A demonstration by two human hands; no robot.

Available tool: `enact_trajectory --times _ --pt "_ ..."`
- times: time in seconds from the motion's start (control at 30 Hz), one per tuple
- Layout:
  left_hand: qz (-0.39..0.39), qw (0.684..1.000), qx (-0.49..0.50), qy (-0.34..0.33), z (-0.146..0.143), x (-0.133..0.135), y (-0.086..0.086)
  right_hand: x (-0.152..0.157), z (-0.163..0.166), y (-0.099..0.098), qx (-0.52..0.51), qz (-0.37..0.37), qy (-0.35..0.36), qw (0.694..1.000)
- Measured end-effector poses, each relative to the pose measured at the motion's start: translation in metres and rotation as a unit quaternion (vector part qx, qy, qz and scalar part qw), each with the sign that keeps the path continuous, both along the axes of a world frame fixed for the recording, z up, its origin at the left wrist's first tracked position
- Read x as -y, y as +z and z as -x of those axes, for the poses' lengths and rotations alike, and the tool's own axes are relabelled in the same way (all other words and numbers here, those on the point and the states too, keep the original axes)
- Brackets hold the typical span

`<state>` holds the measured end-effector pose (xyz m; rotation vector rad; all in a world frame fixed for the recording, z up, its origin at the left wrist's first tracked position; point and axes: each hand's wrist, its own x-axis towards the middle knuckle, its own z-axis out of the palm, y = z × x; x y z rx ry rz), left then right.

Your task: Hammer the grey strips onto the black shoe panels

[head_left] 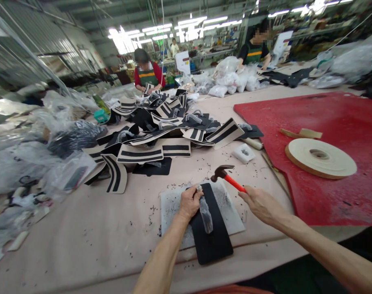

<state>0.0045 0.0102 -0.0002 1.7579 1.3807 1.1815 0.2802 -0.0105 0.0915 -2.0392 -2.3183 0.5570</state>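
Note:
A claw hammer (233, 182) with a dark head and an orange-red handle is in my right hand (262, 204), raised to the right of the work. My left hand (190, 202) is closed at the upper end of a plastic-wrapped handle (206, 215). That handle lies along a black rectangular panel (218, 239) with rounded corners. Under the panel is a pale, worn slab (170, 212) strewn with small dark bits. The tips of my left fingers partly hide what they pinch.
Striped and black panels (176, 147) are heaped beyond the slab. At right, a roll of tape (323, 157) lies on a red mat (314, 204). A small white box (243, 153) sits near the mat. Plastic bags (17, 163) crowd the left. Two co-workers work across the table.

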Motion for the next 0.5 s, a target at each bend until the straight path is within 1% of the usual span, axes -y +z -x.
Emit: enact_trajectory --times 0.07,0.1,0.13,0.17,0.2,0.23,0.27,0.3,0.33,0.37,0.4,0.43,0.5 --pt "0.005 1.000 0.001 0.002 -0.001 0.000 0.001 -0.001 -0.015 -0.026 0.005 0.028 -0.050 0.998" --pt "0.007 1.000 0.000 0.005 -0.001 0.000 0.001 0.000 -0.020 -0.038 0.024 0.024 -0.070 0.997" --pt "0.007 1.000 0.000 0.007 -0.001 -0.001 0.001 0.001 -0.021 -0.048 0.046 -0.001 -0.080 0.996" --pt "0.007 1.000 0.000 0.009 -0.001 -0.001 0.001 0.004 -0.018 -0.054 0.060 -0.048 -0.077 0.994" --pt "0.007 1.000 0.001 0.010 -0.001 -0.001 0.002 0.007 -0.012 -0.058 0.057 -0.108 -0.057 0.991" --pt "0.007 1.000 0.002 0.012 -0.001 0.000 0.002 0.010 -0.001 -0.058 0.033 -0.167 -0.018 0.985" --pt "0.008 1.000 0.002 0.013 0.000 0.000 0.002 0.014 0.014 -0.056 -0.008 -0.213 0.040 0.976" --pt "0.009 1.000 0.001 0.014 0.001 0.000 0.002 0.017 0.030 -0.053 -0.056 -0.236 0.110 0.964" --pt "0.011 1.000 0.001 0.016 0.002 0.000 0.002 0.020 0.048 -0.051 -0.100 -0.236 0.184 0.949" --pt "0.014 1.000 0.002 0.019 0.002 0.001 0.002 0.023 0.065 -0.050 -0.134 -0.221 0.252 0.933" --pt "0.020 1.000 0.005 0.023 0.002 0.001 0.001 0.024 0.080 -0.050 -0.153 -0.201 0.303 0.919" --pt "0.027 0.999 0.014 0.031 0.002 0.001 0.001 0.026 0.093 -0.053 -0.158 -0.183 0.336 0.910" --pt "0.050 0.996 0.051 0.056 0.000 -0.001 -0.002 0.027 0.111 -0.062 -0.148 -0.168 0.353 0.908"
